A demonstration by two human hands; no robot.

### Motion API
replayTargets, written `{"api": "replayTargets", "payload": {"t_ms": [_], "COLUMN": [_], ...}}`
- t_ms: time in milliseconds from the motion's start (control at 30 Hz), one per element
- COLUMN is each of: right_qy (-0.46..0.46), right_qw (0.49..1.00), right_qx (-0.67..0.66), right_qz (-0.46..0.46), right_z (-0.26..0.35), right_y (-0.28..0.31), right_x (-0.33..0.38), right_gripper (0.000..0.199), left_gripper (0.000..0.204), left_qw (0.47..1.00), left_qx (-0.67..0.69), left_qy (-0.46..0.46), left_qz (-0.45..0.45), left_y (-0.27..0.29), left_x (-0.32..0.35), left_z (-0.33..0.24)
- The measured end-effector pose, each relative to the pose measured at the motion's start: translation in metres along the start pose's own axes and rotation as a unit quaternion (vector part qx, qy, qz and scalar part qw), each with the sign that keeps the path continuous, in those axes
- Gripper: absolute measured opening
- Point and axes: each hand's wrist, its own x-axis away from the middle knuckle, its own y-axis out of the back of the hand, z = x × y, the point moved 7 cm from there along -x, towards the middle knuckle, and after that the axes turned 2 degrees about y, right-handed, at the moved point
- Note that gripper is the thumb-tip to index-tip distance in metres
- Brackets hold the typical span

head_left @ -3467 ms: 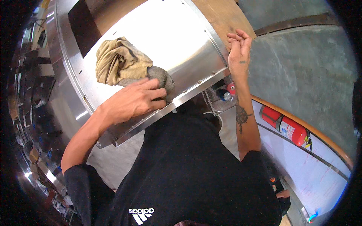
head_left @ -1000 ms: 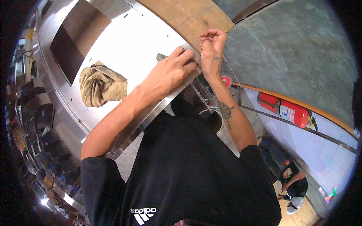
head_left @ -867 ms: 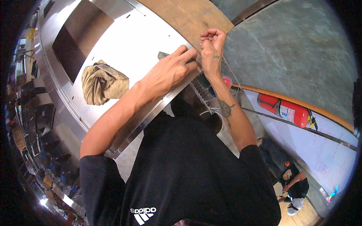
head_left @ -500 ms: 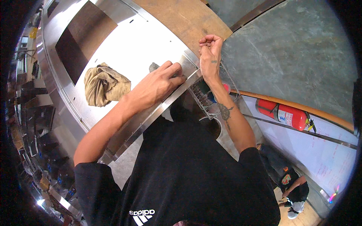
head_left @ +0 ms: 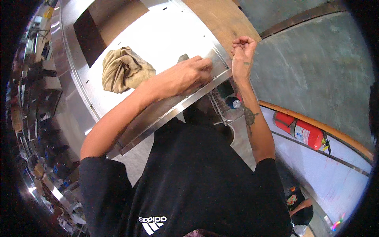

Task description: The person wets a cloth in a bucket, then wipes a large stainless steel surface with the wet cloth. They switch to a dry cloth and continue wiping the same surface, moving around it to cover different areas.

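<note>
While most of it is covered by the left hand, the grey pad lies on the metal panel, near the near edge and toward the near right corner; one end of it shows past the knuckles. The fingers of the left hand are bent downward and blurred, so I cannot tell whether they grip the pad or only press on it. The left forearm reaches across the near edge, toward the right corner.

Just outside that corner is the right hand, palm turned inward, its fingers loosely bent and not closed into a fist; whether its edge touches the panel is unclear.

A crumpled tan rag sits on the left part of the panel, well apart from the pad and just beside the left forearm. Beyond the rag, toward the far left corner, is a wide opening in the metal. Wood of the counter shows through the opening and along the right edge.

Below the near right corner is a wire basket with a blue and silver can. Farther right, a red extinguisher is set against a white board. At lower right is part of a co-worker in dark clothing.
</note>
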Motion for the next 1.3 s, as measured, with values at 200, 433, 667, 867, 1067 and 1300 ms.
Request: {"api": "replayTargets", "payload": {"t_ms": [200,433,667,867,1067,1300], "right_qy": [-0.015,-0.021,0.003,0.023,-0.006,-0.022], "right_qw": [1.0,0.999,1.0,0.998,0.999,0.999], "right_qx": [-0.017,-0.036,0.021,0.055,0.022,-0.021], "right_qz": [0.008,0.018,0.003,0.006,0.022,-0.014], "right_z": [0.0,0.006,0.011,0.016,0.014,0.007], "right_y": [0.004,-0.003,0.0,0.003,0.004,0.013], "right_x": [0.0,0.003,0.001,0.001,0.0,0.003], "right_gripper": [0.028,0.029,0.03,0.033,0.031,0.028], "left_gripper": [0.023,0.029,0.031,0.015,0.031,0.04], "left_qw": [0.99,0.995,0.998,0.998,0.989,0.963], "left_qx": [0.043,0.014,0.001,0.024,0.036,0.052], "left_qy": [0.11,0.088,-0.03,-0.04,0.13,0.228], "left_qz": [0.08,0.043,-0.055,-0.04,0.066,0.136], "left_y": [0.016,0.008,-0.009,-0.004,0.012,0.017], "left_x": [0.147,0.116,-0.021,0.046,0.211,0.288], "left_z": [-0.033,-0.028,0.009,-0.001,-0.043,-0.062]}}
